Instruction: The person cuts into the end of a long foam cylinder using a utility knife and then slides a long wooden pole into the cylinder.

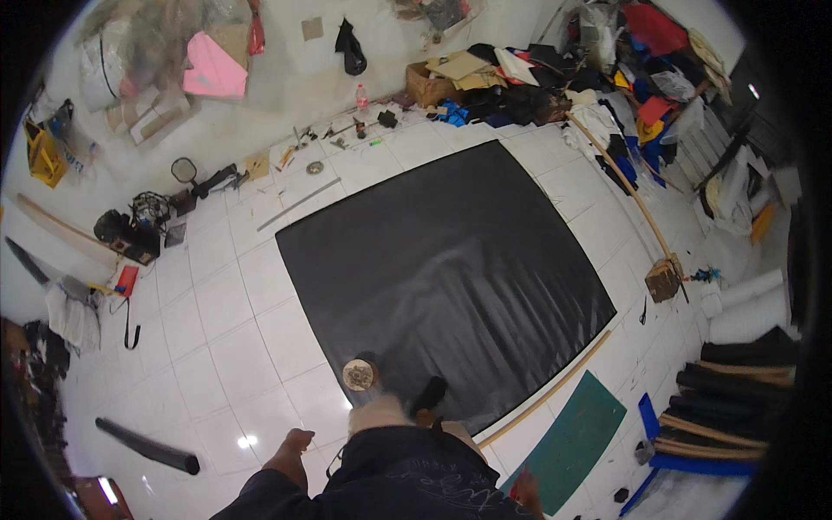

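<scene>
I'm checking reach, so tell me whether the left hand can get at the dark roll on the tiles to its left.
Probably yes, with a bend or step: nothing visible blocks the way across the tiles between the left hand and the dark roll.

Pink sheet [215,69], bottle [361,98] (upright).

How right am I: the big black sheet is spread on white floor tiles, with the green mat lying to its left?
One slip: the green mat lies to the right of the big black sheet, as the head view shows. The sheet is spread on white floor tiles.
</scene>
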`<state>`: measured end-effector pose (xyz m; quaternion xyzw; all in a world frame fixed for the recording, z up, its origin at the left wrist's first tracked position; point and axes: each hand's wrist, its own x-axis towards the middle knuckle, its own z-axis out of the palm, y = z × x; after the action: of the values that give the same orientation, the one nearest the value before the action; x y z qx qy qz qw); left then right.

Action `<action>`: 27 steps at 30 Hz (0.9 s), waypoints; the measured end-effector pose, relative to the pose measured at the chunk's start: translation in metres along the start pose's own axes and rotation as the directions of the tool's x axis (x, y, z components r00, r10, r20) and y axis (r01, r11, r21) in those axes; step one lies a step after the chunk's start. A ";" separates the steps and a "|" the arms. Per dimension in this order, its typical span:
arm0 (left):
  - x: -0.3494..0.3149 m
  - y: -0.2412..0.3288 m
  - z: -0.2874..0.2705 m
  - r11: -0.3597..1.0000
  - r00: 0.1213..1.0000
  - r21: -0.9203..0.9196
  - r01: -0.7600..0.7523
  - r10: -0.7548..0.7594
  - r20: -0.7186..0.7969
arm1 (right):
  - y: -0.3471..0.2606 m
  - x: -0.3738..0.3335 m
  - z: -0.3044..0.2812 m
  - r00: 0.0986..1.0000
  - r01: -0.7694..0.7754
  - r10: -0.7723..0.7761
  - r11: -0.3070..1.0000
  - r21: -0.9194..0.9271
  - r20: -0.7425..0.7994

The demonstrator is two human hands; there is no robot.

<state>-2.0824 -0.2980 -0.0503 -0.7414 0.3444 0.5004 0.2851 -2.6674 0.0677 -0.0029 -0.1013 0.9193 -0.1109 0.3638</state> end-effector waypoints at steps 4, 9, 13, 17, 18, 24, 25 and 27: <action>-0.024 0.056 0.011 0.908 0.910 0.081 -0.411 0.415 -0.026 | -0.189 0.141 -0.076 0.987 0.153 -0.161 0.916 0.371 -0.010; -0.034 0.266 -0.004 0.755 0.741 -0.004 -0.656 0.643 -0.192 | -0.404 0.273 -0.184 0.884 0.429 -0.468 0.808 0.403 -0.002; 0.001 0.352 -0.080 0.769 0.803 -0.247 -0.589 0.522 -0.289 | -0.579 0.267 -0.159 0.831 0.357 -0.544 0.678 0.643 0.112; -0.011 0.473 -0.165 0.830 0.822 -0.120 -0.545 0.501 -0.271 | -0.626 0.278 -0.165 0.873 0.277 -0.471 0.688 0.670 0.124; -0.028 0.511 -0.188 0.831 0.831 -0.161 -0.532 0.476 -0.289 | -0.627 0.285 -0.172 0.892 0.223 -0.419 0.731 0.645 0.168; -0.029 0.678 -0.310 0.798 0.821 -0.297 -0.525 0.382 -0.426 | -0.522 0.395 -0.154 0.584 -0.603 -0.467 0.298 0.740 0.664; -0.023 0.702 -0.320 0.780 0.829 -0.349 -0.520 0.362 -0.427 | -0.525 0.411 -0.159 0.558 -0.664 -0.429 0.283 0.692 0.710; -0.012 0.743 -0.330 0.735 0.826 -0.413 -0.538 0.363 -0.431 | -0.566 0.433 -0.171 0.714 -0.577 -0.163 0.413 0.704 0.681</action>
<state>-2.4971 -0.9940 0.0142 -0.7536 0.4099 0.5003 -0.1169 -3.0351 -0.5665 -0.0045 0.1991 0.5286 -0.4815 0.6702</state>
